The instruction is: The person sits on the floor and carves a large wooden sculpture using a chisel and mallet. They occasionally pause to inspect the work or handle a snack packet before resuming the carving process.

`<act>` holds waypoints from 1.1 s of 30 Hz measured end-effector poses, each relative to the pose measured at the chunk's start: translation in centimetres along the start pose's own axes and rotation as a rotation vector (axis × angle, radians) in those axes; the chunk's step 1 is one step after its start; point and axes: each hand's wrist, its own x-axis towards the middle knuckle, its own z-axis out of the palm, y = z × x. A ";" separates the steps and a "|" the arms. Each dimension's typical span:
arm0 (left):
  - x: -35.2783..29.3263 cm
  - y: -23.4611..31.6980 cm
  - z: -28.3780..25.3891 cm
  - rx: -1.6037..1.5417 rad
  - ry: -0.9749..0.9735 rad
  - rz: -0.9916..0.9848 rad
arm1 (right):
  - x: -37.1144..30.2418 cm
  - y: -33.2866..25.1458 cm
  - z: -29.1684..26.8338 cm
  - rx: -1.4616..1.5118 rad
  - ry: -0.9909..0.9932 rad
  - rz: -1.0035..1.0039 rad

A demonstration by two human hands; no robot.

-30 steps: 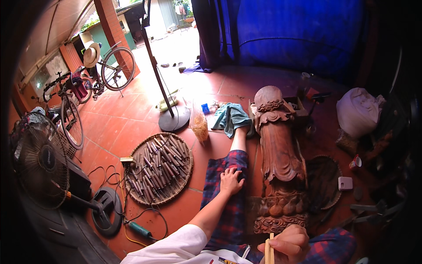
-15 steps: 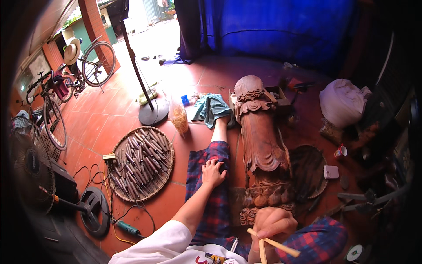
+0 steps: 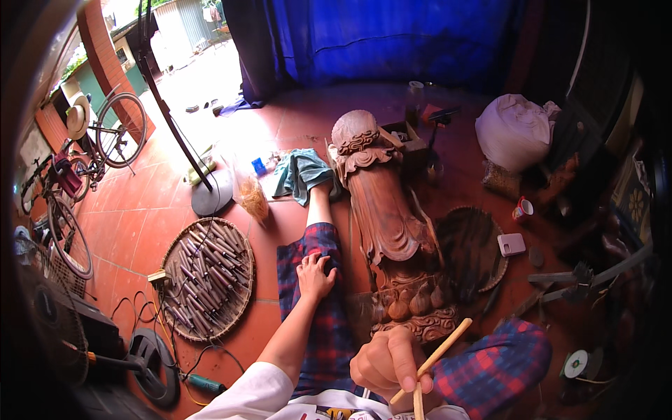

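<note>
My left hand (image 3: 316, 277) lies with spread fingers on my outstretched leg in plaid trousers (image 3: 322, 329), holding nothing. Low in front of my body, my right hand (image 3: 389, 358) pinches two thin pale wooden sticks (image 3: 449, 340). One slants up to the right; the other crosses it near the fingertips and points down toward me. Just beyond that hand stretches a carved brown wooden piece (image 3: 388, 210), with a rounded knob at its far end and scrollwork at its near end. My left foot is under a teal cloth (image 3: 302, 173).
Left on the red tile floor sits a round woven tray (image 3: 248, 280) of many chisel-like tools, near a green power tool (image 3: 204, 383) and cords. A fan (image 3: 56, 315) and bicycles (image 3: 70, 189) are farther left. Right are a dark round tray (image 3: 476, 245), a red-white cup (image 3: 523, 208) and a white sack (image 3: 514, 133).
The whole view has shifted, so the scene sits farther left. In my right hand, the longer stick has turned from slanting down-right to slanting up-right. My left hand stays on the leg.
</note>
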 end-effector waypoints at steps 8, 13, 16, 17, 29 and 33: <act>0.0 -0.2 -0.1 -0.002 -0.016 0.000 | 2.1 -0.6 1.0 -0.191 -0.198 -0.038; 0.0 0.0 0.3 0.019 0.007 0.018 | 1.8 -1.2 1.3 -0.285 -0.200 -0.047; 0.0 0.0 0.2 0.016 -0.007 0.015 | 1.6 -1.5 1.4 -0.270 -0.175 -0.045; 0.0 0.0 0.1 0.001 -0.016 0.009 | 1.5 -1.4 1.4 -0.289 -0.165 -0.073; 0.1 0.4 0.1 0.008 -0.027 -0.005 | -0.1 -1.6 1.2 -0.267 0.206 -0.069; -0.1 0.1 -0.1 0.011 -0.023 -0.015 | -0.3 -1.2 1.3 -0.303 0.316 -0.101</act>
